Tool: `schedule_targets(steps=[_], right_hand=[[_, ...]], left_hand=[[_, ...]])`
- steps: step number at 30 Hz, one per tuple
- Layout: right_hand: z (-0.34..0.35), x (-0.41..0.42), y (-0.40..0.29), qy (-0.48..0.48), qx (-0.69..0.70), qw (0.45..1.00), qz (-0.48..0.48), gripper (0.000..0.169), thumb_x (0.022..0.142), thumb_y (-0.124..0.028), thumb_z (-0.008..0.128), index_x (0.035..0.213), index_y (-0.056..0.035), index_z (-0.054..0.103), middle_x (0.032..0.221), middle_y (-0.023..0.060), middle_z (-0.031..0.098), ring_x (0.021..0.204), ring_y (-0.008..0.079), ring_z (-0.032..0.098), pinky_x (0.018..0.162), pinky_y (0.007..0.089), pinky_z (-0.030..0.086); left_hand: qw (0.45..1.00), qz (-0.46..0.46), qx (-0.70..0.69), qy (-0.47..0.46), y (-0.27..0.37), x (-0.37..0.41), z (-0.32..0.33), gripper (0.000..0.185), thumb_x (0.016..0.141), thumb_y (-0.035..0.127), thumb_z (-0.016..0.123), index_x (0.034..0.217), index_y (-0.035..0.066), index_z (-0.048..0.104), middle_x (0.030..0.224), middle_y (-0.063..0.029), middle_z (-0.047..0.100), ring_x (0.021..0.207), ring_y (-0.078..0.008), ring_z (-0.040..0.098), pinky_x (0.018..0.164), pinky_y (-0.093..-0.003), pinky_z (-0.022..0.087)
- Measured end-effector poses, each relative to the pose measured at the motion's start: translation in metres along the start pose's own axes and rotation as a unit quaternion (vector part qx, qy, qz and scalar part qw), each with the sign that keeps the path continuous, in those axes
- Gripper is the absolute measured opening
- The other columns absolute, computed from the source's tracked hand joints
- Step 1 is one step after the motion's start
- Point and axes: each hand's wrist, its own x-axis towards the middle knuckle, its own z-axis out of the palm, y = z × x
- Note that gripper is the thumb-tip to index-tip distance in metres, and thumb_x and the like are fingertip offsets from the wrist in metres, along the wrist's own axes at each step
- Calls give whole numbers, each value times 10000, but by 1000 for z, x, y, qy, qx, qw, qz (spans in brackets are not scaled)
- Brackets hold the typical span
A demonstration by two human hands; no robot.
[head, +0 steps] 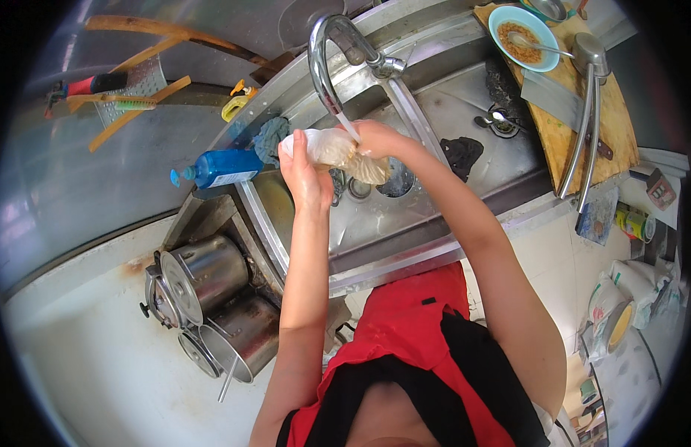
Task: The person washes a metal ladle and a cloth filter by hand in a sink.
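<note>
Water runs from the curved chrome faucet (pixel 323 61) onto a wet white and brownish leafy vegetable, perhaps a cabbage (pixel 329 146), held above the left basin of the steel sink (pixel 362 246). My left hand (pixel 306 176) grips its left end, thumb on top. At its right end is my right hand (pixel 376 138), fingers curled against it beside the stream; part of these fingers is hidden. Below the vegetable, a round metal strainer or dish (pixel 396 179) shows in the basin. A blue-green cloth (pixel 271 137) lies on the sink's left rim.
A blue bottle (pixel 228 167) lies left of the basin. In the right basin are a black cloth (pixel 463 156) and spoons (pixel 499 118). The wooden board (pixel 619 128) at right bears a cleaver (pixel 552 99), a bowl of minced food (pixel 521 53) and a long-handled ladle (pixel 591 56). Steel pots (pixel 211 274) lie lower left.
</note>
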Motion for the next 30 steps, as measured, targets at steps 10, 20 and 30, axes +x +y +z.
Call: schedule_targets(steps=[10,20,30], right_hand=[[22,19,-21,21,-87,989,-115,530,761,-150,638,1267,-94,491,1265,182,535,1104,361,546,922,434,452],[-3,-30,27,201,505,839,-5,282,924,-98,491,1198,-46,534,1092,31,598,1018,119,562,871,280,464],[30,-33,-24,322,185,921,-118,453,863,-227,591,1273,-60,497,1247,176,476,1187,273,456,968,369,400]], left_hand=[[999,-14,51,6,7,-7,-44,313,900,124,600,1156,77,427,1119,-66,572,1028,-181,562,905,-343,453],[871,7,475,-126,-3,18,-41,465,778,154,727,1169,27,510,1084,-44,602,1037,-199,559,870,-349,463],[975,-163,-124,-87,-64,28,-11,411,941,293,407,1283,74,464,1248,-98,557,1113,-263,552,943,-408,450]])
